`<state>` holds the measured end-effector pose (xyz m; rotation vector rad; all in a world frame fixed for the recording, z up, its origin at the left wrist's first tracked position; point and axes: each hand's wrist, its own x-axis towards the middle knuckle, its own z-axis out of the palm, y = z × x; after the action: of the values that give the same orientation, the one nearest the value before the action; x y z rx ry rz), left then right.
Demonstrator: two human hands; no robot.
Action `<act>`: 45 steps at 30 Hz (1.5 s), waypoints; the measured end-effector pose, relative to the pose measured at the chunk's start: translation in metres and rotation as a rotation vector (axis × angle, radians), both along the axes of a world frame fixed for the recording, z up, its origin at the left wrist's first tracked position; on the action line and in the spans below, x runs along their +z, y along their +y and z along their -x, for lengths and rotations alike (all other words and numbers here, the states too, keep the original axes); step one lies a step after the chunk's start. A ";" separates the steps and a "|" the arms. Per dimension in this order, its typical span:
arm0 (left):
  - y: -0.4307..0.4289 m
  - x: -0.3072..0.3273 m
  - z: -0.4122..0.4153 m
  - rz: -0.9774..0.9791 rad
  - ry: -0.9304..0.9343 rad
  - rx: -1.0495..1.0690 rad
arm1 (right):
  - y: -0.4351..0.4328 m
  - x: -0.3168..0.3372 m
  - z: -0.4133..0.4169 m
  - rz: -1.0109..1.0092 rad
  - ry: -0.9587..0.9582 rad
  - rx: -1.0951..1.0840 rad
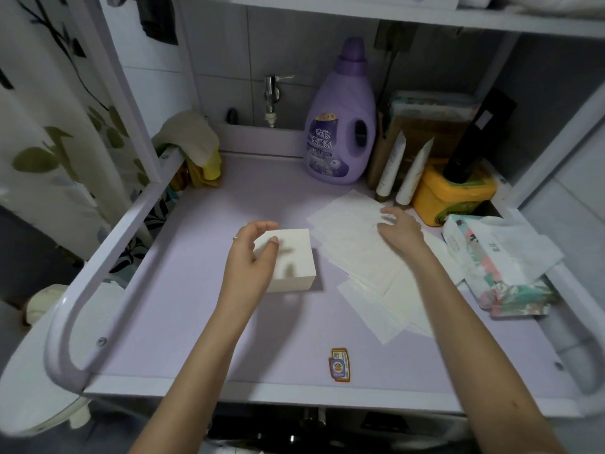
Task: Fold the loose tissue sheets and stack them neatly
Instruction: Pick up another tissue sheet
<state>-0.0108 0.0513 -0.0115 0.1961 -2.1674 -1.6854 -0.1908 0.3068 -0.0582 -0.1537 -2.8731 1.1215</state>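
- Stack (291, 263) sits at centre; left hand (252, 253) curls round its nine o'clock edge.
- Right hand (397, 229) lies flat, fingers spread, on loose sheets (353, 253) at three o'clock. Better slide off only one.

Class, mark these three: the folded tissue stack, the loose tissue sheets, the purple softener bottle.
folded tissue stack (294, 253), head view, its top face.
loose tissue sheets (350, 240), head view, the uppermost sheet's middle.
purple softener bottle (340, 96), head view, its upper body.
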 end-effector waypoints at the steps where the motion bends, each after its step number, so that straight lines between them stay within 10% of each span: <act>1: 0.002 0.001 0.000 0.002 0.002 -0.005 | -0.001 0.001 0.003 -0.073 -0.083 0.017; 11: 0.003 0.005 -0.003 0.000 0.005 -0.029 | -0.017 0.001 0.017 -0.206 -0.026 0.037; 19: 0.007 0.008 0.002 -0.015 0.013 -0.030 | -0.021 0.045 -0.014 0.415 0.496 0.164; 32: 0.071 0.043 0.067 -0.147 -0.067 -0.296 | 0.007 0.086 -0.059 0.904 0.331 0.306; 45: 0.047 0.023 0.055 -0.028 0.025 -0.333 | 0.029 0.065 -0.054 0.278 0.175 0.341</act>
<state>-0.0658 0.0986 0.0113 -0.1896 -2.2548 -1.8805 -0.1367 0.3360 0.0066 0.4185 -2.6377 1.5022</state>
